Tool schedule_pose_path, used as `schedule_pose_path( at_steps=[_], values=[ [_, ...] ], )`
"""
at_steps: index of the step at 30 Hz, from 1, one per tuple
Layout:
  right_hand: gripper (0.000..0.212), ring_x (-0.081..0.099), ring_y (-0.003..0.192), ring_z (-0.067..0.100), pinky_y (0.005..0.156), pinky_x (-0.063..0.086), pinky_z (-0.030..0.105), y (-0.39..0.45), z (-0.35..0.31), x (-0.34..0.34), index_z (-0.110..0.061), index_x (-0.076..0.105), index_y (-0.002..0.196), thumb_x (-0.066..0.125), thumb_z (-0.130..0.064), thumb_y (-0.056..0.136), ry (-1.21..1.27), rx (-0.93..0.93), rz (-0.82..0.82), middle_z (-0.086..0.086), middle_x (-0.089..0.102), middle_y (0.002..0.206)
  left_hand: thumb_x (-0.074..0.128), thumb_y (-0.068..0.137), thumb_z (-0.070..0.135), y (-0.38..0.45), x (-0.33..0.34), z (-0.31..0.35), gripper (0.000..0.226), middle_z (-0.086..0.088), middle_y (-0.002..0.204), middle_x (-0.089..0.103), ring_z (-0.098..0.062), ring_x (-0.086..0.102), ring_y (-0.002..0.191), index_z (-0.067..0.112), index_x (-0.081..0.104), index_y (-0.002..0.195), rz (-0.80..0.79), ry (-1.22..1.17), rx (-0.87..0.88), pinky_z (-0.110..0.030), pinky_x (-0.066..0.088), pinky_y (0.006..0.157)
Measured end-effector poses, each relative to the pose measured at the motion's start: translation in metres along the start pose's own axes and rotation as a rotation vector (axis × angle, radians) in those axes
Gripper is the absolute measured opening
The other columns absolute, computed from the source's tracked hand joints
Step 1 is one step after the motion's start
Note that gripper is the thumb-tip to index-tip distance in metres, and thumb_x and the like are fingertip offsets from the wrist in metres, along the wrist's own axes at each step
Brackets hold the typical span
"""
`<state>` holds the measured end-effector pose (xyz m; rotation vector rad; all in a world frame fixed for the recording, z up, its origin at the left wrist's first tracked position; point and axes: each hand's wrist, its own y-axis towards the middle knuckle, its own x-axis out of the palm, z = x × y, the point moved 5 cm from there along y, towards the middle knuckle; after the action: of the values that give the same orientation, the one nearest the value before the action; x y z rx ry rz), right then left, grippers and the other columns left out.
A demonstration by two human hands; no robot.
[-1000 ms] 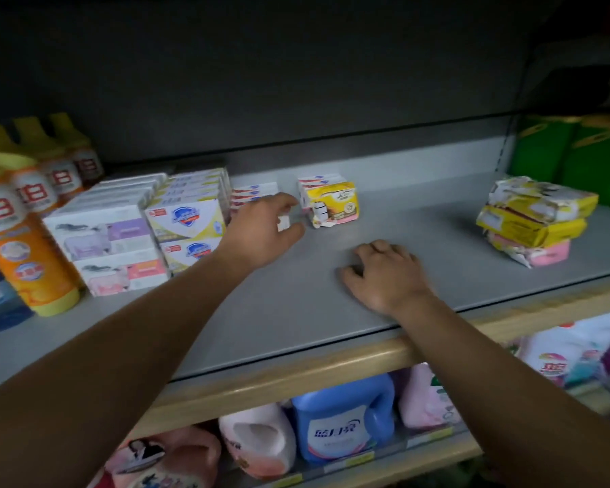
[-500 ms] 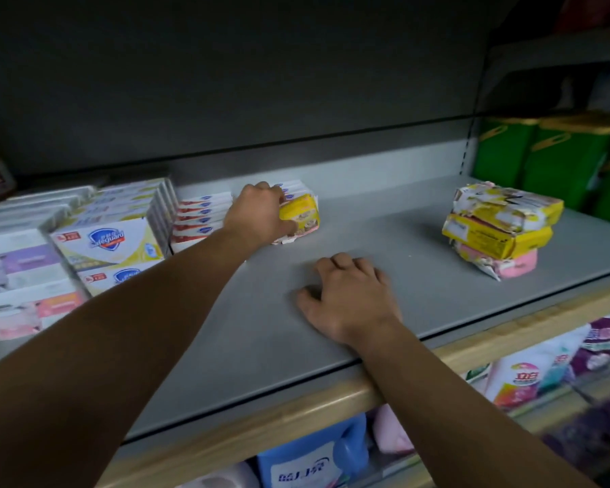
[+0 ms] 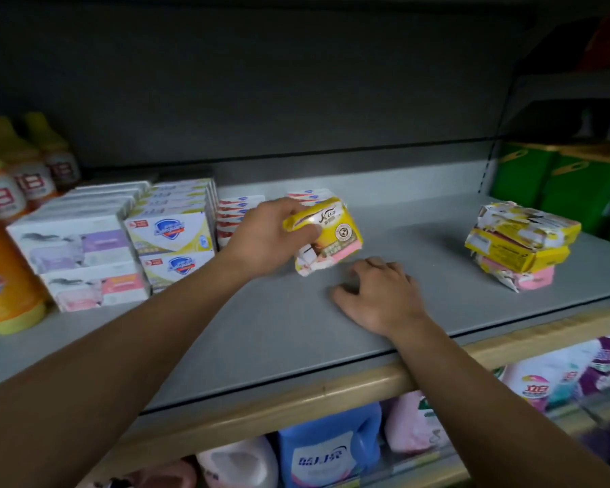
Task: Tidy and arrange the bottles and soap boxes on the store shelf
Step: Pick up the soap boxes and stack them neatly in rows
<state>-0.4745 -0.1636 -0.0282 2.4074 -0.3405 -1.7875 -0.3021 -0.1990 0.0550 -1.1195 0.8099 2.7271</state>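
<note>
Yellow soap packs (image 3: 326,237), grasped half a second ago at the far row, now lifted nearer by the left hand (image 3: 268,237), fingers curled round them. Right hand (image 3: 377,294) laid loosely curled on shelf (image 3: 261,339), nothing held. Relocation judged underway, perhaps toward the right stack (image 3: 522,241).

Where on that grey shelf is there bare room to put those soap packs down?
Widest bare patch of the grey shelf: between the right hand and the loose soap pile. Another in front of the boxed soaps, along the front edge. Crowded: the left, boxes against orange bottles, where the left hand holds the soap packs.
</note>
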Motion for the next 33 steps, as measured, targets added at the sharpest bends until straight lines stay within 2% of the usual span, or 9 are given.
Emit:
schedule_pose_path(
  at_steps=[4, 7, 9, 11, 14, 17, 20, 26, 33],
  values=[
    [0.040, 0.053, 0.120, 0.030, 0.098, 0.044, 0.038, 0.002, 0.003, -0.003, -0.026, 0.064, 0.114, 0.054, -0.054, 0.086, 0.088, 0.026, 0.011, 0.001, 0.062, 0.121, 0.063, 0.092, 0.019, -0.053, 0.007, -0.030, 0.023, -0.008, 0.058, 0.067, -0.012, 0.055, 0.042, 0.010, 0.067, 0.071, -0.142, -0.598, -0.287, -0.020, 0.045, 0.044],
    [0.018, 0.064, 0.106, 0.021, 0.091, 0.048, 0.028, -0.001, 0.005, -0.017, -0.025, 0.069, 0.103, 0.057, -0.033, 0.092, 0.442, 0.027, 0.139, -0.003, 0.071, 0.109, 0.064, 0.091, 0.018, -0.065, 0.017, -0.045, 0.025, -0.015, 0.075, 0.070, -0.020, 0.067, 0.063, -0.007, 0.068, 0.086, -0.185, -0.892, -0.473, -0.028, 0.055, 0.054],
    [0.013, 0.069, 0.087, 0.014, 0.079, 0.053, 0.026, -0.008, 0.001, -0.024, -0.026, 0.069, 0.092, 0.056, -0.026, 0.092, 0.849, 0.043, 0.156, -0.004, 0.072, 0.096, 0.065, 0.090, 0.019, -0.062, 0.019, -0.045, 0.031, -0.019, 0.084, 0.071, -0.024, 0.068, 0.072, -0.012, 0.066, 0.095, -0.184, -0.935, -0.469, -0.032, 0.057, 0.059],
    [0.020, 0.069, 0.075, 0.011, 0.064, 0.056, 0.027, -0.014, -0.012, -0.021, -0.027, 0.071, 0.093, 0.057, -0.039, 0.084, 1.065, 0.051, 0.017, -0.002, 0.073, 0.090, 0.063, 0.092, 0.019, -0.060, 0.021, -0.039, 0.026, -0.014, 0.073, 0.071, -0.017, 0.065, 0.058, -0.007, 0.066, 0.088, -0.180, -0.898, -0.387, -0.025, 0.053, 0.051],
    [0.030, 0.068, 0.074, 0.012, 0.053, 0.050, 0.026, -0.019, -0.031, -0.011, -0.025, 0.072, 0.096, 0.059, -0.042, 0.075, 1.017, 0.023, -0.105, -0.001, 0.074, 0.086, 0.061, 0.094, 0.021, -0.063, 0.024, -0.033, 0.023, -0.009, 0.061, 0.065, -0.011, 0.054, 0.042, 0.002, 0.066, 0.082, -0.183, -0.789, -0.297, -0.023, 0.049, 0.047],
    [0.026, 0.066, 0.067, 0.013, 0.046, 0.045, 0.024, -0.019, -0.032, -0.009, -0.024, 0.071, 0.095, 0.060, -0.039, 0.078, 1.031, 0.064, 0.006, 0.001, 0.074, 0.083, 0.063, 0.092, 0.025, -0.064, 0.025, -0.037, 0.023, -0.009, 0.075, 0.069, -0.019, 0.068, 0.069, 0.003, 0.067, 0.094, -0.204, -0.903, -0.340, -0.035, 0.057, 0.064],
    [0.026, 0.065, 0.057, 0.018, 0.043, 0.043, 0.025, -0.020, -0.030, -0.009, -0.026, 0.070, 0.099, 0.061, -0.040, 0.078, 1.126, 0.077, 0.010, 0.002, 0.074, 0.079, 0.065, 0.090, 0.022, -0.065, 0.028, -0.035, 0.017, -0.007, 0.079, 0.073, -0.020, 0.071, 0.078, 0.006, 0.069, 0.097, -0.259, -0.927, -0.397, -0.035, 0.058, 0.068],
    [0.032, 0.059, 0.056, 0.020, 0.053, 0.047, 0.023, -0.024, -0.027, -0.014, -0.033, 0.065, 0.114, 0.053, -0.044, 0.087, 1.389, -0.108, -0.182, 0.010, 0.071, 0.084, 0.066, 0.086, 0.038, -0.066, 0.026, -0.041, 0.025, -0.004, 0.058, 0.065, -0.009, 0.060, 0.042, 0.013, 0.068, 0.082, -0.228, -1.107, -0.770, -0.016, 0.048, 0.039],
    [0.023, 0.057, 0.055, 0.019, 0.055, 0.044, 0.024, -0.028, -0.029, -0.016, -0.013, 0.065, 0.111, 0.048, -0.025, 0.102, 1.325, -0.081, -0.095, 0.009, 0.071, 0.079, 0.066, 0.086, 0.041, -0.066, 0.026, -0.044, 0.029, -0.005, 0.061, 0.067, -0.009, 0.061, 0.045, 0.013, 0.069, 0.083, -0.232, -1.100, -0.777, -0.017, 0.048, 0.041]
  ],
)
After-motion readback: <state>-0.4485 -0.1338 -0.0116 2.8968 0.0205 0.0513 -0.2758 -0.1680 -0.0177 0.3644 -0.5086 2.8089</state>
